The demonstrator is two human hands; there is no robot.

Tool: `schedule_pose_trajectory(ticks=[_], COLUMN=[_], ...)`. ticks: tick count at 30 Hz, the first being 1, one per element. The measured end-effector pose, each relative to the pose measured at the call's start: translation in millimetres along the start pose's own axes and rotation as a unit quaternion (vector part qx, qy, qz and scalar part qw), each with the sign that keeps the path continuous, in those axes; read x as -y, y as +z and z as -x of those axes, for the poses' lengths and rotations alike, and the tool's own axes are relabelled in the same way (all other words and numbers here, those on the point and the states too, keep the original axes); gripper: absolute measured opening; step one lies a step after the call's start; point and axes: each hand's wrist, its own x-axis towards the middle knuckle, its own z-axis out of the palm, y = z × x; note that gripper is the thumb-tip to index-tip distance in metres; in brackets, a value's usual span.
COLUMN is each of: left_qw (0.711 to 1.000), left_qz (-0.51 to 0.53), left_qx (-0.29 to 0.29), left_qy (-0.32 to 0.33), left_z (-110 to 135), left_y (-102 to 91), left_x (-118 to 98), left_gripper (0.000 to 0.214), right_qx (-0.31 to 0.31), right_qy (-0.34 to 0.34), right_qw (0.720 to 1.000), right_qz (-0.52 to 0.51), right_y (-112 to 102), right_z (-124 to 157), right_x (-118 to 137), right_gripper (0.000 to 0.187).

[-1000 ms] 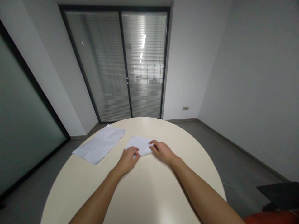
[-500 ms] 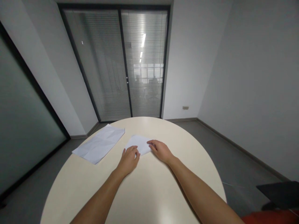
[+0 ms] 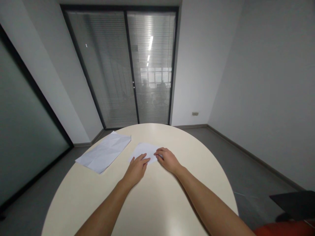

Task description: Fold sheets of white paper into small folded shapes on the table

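A small white sheet of paper point(image 3: 144, 149) lies on the round cream table point(image 3: 152, 203), partly covered by both hands. My left hand point(image 3: 136, 168) rests over its near left part, fingers stretched out and somewhat apart, holding nothing. At the sheet's right edge is my right hand point(image 3: 168, 160), its fingers bent and closed on the paper there. The thumb side of that hand hides the edge itself. To the left, apart from both hands, a larger creased sheet of white paper point(image 3: 105, 152) reaches the table's rim.
Beyond the table stands a glass door with blinds point(image 3: 152, 98) in a dark frame. A dark flat object point(image 3: 295, 203) and something red point(image 3: 283, 228) are at the lower right, beside the table. Grey walls enclose the room.
The fingers of my left hand have straightened and spread across the small sheet. The sheet has shifted or turned slightly to the left. My right hand has barely moved.
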Motion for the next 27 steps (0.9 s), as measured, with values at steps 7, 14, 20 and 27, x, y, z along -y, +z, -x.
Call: schedule_pose_trajectory(ticks=[7,14,20,27], left_qw=[0.998,0.998,0.997,0.992], left_qz=[-0.034,-0.024,-0.010,0.009], left_qx=[-0.034,-0.037,-0.024,-0.028], left_qy=[0.034,0.045,0.072,0.120], left_z=[-2.8,-0.2,4.5,3.4], left_y=[3.7,2.5,-6.5,-5.1], left_x=[4.3,5.3,-4.7,-2.4], left_gripper=[0.039,0.039,0.033,0.025], right_qx=[0.089,0.182,0.158,0.187], right_qy=[-0.104,0.030,0.093,0.033], right_qw=[0.991,0.982,0.981,0.981], right_qz=[0.010,0.032,0.055,0.027], right_y=[1.8,2.7,-3.8,-1.8], right_z=[7.8,10.1,11.0,10.6], right_x=[25.2,19.2,12.7,21.8], right_gripper=[0.049,0.076,0.075,0.078])
